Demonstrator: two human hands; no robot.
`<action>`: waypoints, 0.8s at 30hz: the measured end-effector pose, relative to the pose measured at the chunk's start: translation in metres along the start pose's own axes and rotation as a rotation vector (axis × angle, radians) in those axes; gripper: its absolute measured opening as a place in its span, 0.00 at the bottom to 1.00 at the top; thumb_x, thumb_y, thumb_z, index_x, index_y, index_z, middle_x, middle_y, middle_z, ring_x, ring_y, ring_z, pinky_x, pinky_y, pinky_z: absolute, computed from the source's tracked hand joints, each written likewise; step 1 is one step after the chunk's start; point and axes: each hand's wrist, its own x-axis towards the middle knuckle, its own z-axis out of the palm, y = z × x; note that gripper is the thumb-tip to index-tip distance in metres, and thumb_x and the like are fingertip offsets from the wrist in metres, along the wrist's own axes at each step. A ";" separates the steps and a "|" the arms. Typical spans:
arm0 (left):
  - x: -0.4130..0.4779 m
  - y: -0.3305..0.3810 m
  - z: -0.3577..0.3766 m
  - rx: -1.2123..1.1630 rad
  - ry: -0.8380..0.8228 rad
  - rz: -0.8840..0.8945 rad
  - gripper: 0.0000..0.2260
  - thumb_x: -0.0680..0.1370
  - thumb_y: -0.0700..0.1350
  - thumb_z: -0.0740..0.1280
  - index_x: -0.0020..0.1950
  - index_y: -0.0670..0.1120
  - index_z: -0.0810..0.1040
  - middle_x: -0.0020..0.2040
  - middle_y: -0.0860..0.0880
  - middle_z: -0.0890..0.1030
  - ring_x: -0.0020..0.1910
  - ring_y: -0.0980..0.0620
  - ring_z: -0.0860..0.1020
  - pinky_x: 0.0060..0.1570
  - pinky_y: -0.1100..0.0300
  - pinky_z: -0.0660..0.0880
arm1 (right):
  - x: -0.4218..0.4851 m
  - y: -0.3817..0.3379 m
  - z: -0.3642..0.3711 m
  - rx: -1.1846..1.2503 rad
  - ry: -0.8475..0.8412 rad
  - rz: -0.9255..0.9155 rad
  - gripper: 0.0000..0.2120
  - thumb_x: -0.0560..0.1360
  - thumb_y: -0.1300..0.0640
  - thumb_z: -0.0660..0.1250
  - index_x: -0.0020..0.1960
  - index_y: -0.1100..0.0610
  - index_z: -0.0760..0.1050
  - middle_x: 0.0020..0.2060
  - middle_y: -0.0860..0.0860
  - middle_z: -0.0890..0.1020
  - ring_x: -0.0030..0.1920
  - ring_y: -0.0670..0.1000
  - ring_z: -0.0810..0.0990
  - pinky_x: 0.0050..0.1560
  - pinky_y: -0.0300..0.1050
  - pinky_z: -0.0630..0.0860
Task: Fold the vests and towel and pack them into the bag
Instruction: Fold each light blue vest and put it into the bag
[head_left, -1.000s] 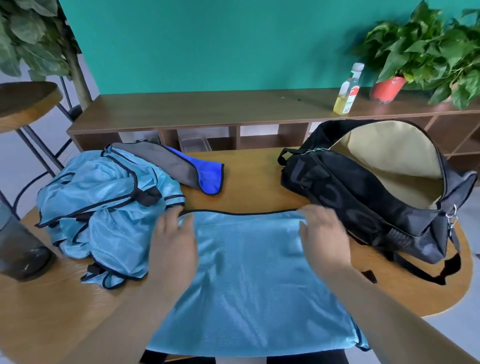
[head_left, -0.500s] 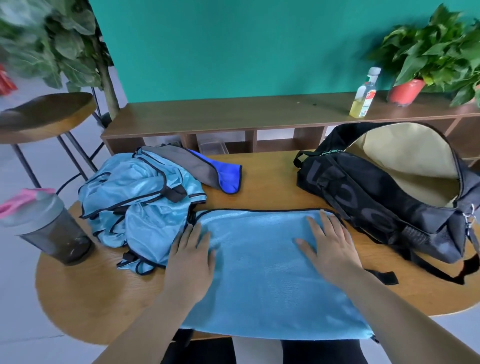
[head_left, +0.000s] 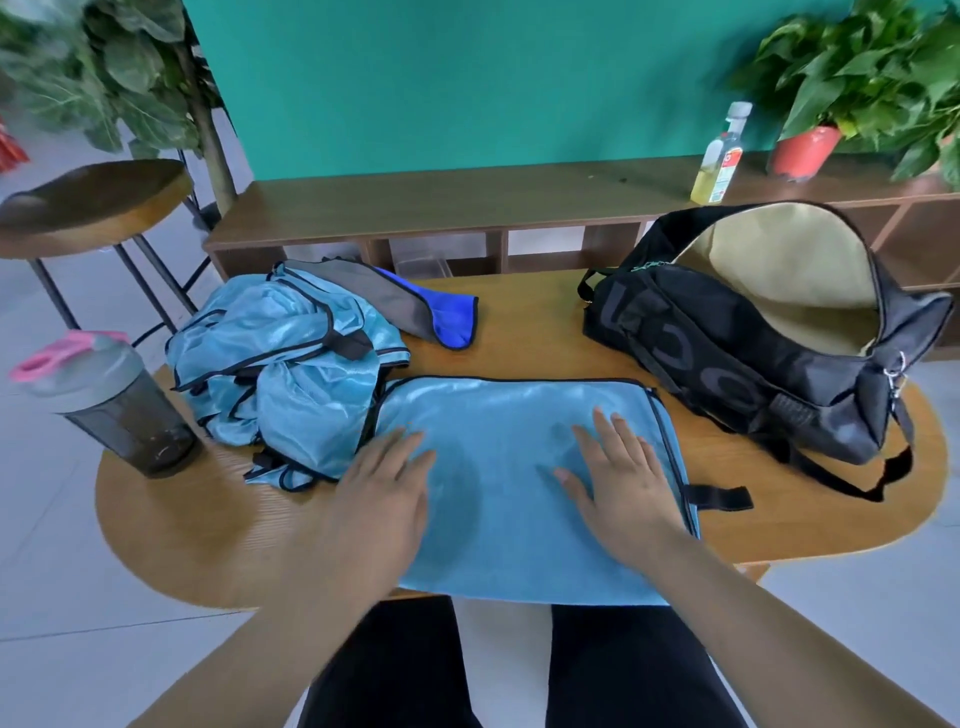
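A light blue vest (head_left: 509, 431) with black trim lies flat and folded on the wooden table (head_left: 208, 530) in front of me. My left hand (head_left: 387, 493) presses flat on its left part, fingers straight. My right hand (head_left: 621, 473) lies flat on its right part, fingers spread. A crumpled pile of light blue vests (head_left: 280, 364) sits to the left, touching the flat one. A blue and grey towel (head_left: 415, 306) lies behind the pile. The black bag (head_left: 743, 353) stands open at the right, showing its beige lining.
A dark shaker bottle (head_left: 109, 405) with a pink and grey lid stands at the table's left edge. A low wooden shelf (head_left: 467, 202) behind holds an oil bottle (head_left: 719, 156) and a potted plant (head_left: 810, 145). A stool (head_left: 93, 208) stands at the far left.
Both hands let go of the vest's far edge and slid back toward me, flattening onto the cloth. The view has tilted lower and shifted left, bringing the shaker bottle in.
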 end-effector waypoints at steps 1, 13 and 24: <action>-0.009 0.016 0.004 -0.041 -0.052 -0.011 0.19 0.81 0.46 0.67 0.72 0.45 0.77 0.77 0.46 0.72 0.77 0.42 0.69 0.75 0.43 0.68 | -0.007 -0.005 0.003 0.014 -0.012 -0.006 0.42 0.76 0.28 0.34 0.85 0.47 0.47 0.85 0.49 0.42 0.84 0.52 0.37 0.84 0.55 0.43; -0.069 -0.047 -0.002 0.144 -0.247 0.144 0.25 0.87 0.59 0.50 0.81 0.50 0.69 0.82 0.51 0.66 0.82 0.49 0.62 0.80 0.51 0.54 | -0.024 0.006 0.019 -0.001 -0.017 -0.050 0.37 0.82 0.27 0.41 0.85 0.44 0.43 0.85 0.47 0.39 0.84 0.50 0.37 0.84 0.52 0.40; -0.038 0.032 -0.024 0.002 0.013 0.073 0.16 0.82 0.49 0.62 0.63 0.44 0.83 0.67 0.49 0.78 0.68 0.44 0.75 0.69 0.47 0.72 | -0.025 0.002 0.017 0.029 -0.018 -0.042 0.36 0.82 0.29 0.43 0.86 0.44 0.44 0.85 0.47 0.40 0.84 0.50 0.37 0.84 0.53 0.40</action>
